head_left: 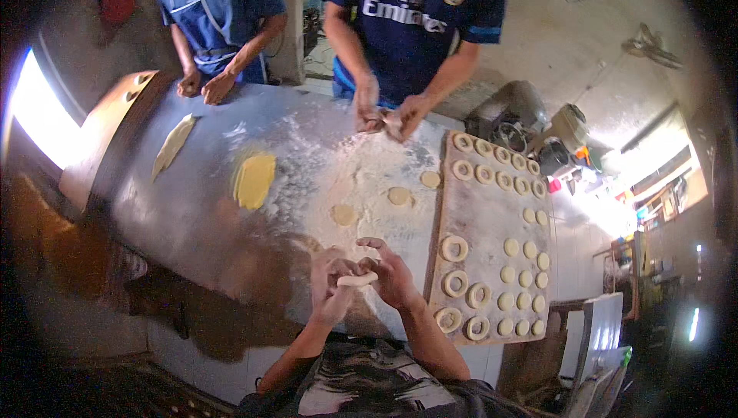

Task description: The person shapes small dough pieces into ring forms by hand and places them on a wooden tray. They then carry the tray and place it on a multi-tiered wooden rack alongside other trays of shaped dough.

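Note:
Near the table's front edge, my left hand [330,283] and my right hand [390,278] are close together, gripping a small pale piece of dough [358,280] between them. Fingers of both hands are curled at the dough, though some right-hand fingers stretch outward. Whether the dough has a hole is hidden by my fingers. Just beyond my hands, a flat dough round [344,214] lies on the floured table [300,122]. Another dough round [400,196] sits farther right, and a third dough round [430,179] rests beside the board.
On the right, a wooden board [492,210] carries several dough rings [455,283] and several small dough discs [525,278]. A yellow slab [254,180] and a long dough strip [173,145] lie leftward. Across the table, one co-worker [415,34] handles dough; another co-worker [223,18] leans there.

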The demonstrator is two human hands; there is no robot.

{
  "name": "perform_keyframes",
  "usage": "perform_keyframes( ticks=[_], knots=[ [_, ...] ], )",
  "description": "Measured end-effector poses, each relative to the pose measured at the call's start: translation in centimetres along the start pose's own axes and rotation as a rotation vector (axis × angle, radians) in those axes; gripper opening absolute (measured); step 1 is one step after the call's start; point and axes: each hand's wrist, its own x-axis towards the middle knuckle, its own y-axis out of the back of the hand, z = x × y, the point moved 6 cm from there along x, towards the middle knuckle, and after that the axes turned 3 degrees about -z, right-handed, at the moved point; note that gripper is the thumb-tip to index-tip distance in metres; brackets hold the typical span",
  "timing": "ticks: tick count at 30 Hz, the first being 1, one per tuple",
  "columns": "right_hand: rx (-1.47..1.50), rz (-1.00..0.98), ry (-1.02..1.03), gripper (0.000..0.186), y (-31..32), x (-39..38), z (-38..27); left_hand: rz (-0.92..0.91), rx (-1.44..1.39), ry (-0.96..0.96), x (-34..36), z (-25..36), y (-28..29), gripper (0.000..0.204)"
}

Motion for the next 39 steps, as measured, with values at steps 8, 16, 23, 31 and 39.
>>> perform_keyframes(
  ticks=[8, 16, 23, 31, 39],
  knots=[
    [-0.743, 0.075, 0.193, 0.094, 0.5, -1.9, -5.1, 0.037, 0.455, -0.014, 0.6, -0.5, -4.5, 0.022],
    [-0.336, 0.274, 0.022, 0.053, 8.2, -8.0, -6.8, -0.266, 0.813, -0.161, 0.4, -1.3, -15.8, 0.020],
    [-0.199, 0.453, 0.328, 0.064, 13.9, -13.9, -9.3, -0.367, 0.486, 0.129, -1.3, -5.4, -22.6, 0.019],
    [-0.089, 0.519, 0.342, 0.054, 19.5, -16.4, -9.9, -0.378, 0.757, -0.057, -2.5, -8.7, -28.0, 0.024],
    [0.012, 0.528, 0.106, 0.045, 23.8, -17.6, -9.9, -0.414, 0.656, 0.110, -2.4, -11.7, -29.6, 0.020]
  ],
)
